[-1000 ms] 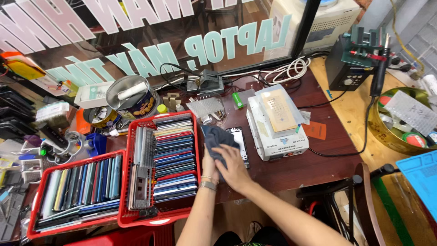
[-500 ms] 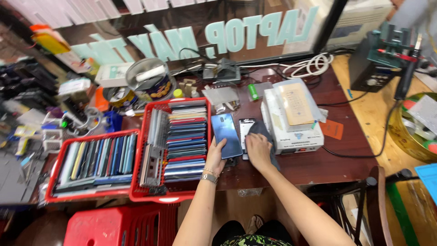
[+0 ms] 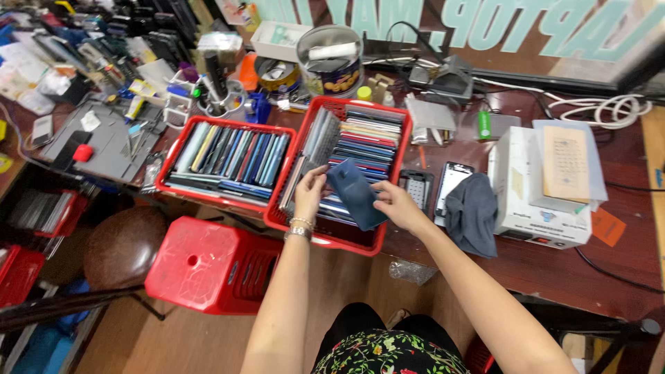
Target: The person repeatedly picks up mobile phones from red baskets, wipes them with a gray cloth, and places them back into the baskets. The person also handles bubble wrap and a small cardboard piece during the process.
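Dark brown wood forms the counter (image 3: 540,270), crowded with parts and tools from edge to edge. Two red plastic baskets sit on it side by side, touching: the left basket (image 3: 166,181) holds a row of phone back covers standing on edge, and the right basket (image 3: 388,239) holds a stack of similar covers in mixed colours. Below the counter stands a red plastic stool (image 3: 208,266), with a round brown stool (image 3: 121,246) just beside it. To the right of the baskets rests a white box (image 3: 533,221) with a tan sheet in a clear sleeve on top, and a grey cloth (image 3: 474,211) lies against the box's left side, partly over a phone frame (image 3: 451,181). Over the right basket, both hands hold a dark blue phone back cover (image 3: 357,195), tilted with its lower end toward the person. The left hand (image 3: 309,194), with bracelets at the wrist, pinches the cover's upper left edge between thumb and fingers. The right hand (image 3: 398,206) closes its grip on the cover's right edge.
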